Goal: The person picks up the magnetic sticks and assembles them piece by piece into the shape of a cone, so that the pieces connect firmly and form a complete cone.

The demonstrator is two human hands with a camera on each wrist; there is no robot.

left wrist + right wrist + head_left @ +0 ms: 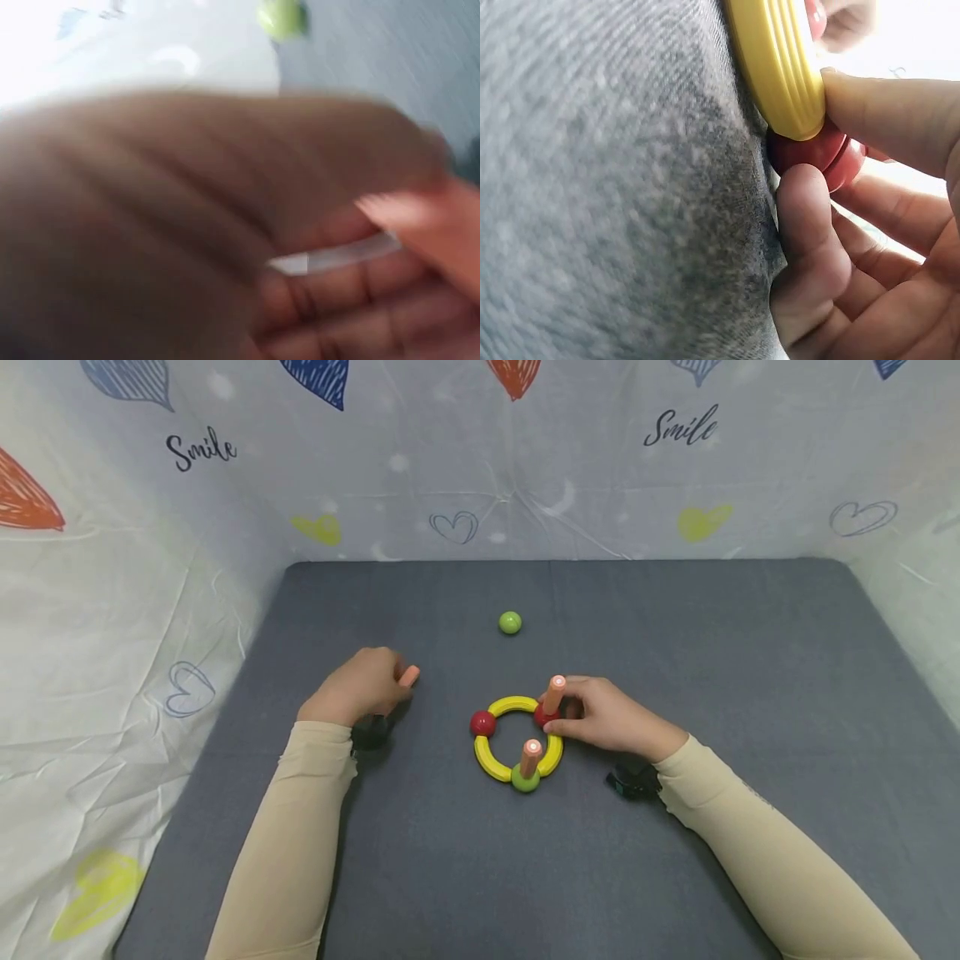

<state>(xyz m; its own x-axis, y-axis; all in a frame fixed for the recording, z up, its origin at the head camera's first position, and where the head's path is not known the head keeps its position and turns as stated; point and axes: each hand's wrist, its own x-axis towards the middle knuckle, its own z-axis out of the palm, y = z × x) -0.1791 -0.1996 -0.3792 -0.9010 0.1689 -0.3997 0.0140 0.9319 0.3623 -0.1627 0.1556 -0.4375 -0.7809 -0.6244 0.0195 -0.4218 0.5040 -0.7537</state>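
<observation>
A ring of yellow curved pieces (492,762), joined by red and green balls, lies on the dark grey tabletop. Orange rods stand up from the green ball (526,780) at its near side and from the red ball (810,150) at its right. My right hand (611,714) pinches that red ball, with fingertips also at the end of the yellow piece (780,67). Left of the ring, my left hand (363,685) holds another orange rod (408,676), its end poking out past the fingers. The left wrist view is blurred, but the rod (442,232) shows against the fingers.
A loose green ball (510,622) sits beyond the ring, toward the back. Another red ball (482,723) forms the ring's left joint. A printed white sheet (510,460) rises behind the table and hangs along its sides.
</observation>
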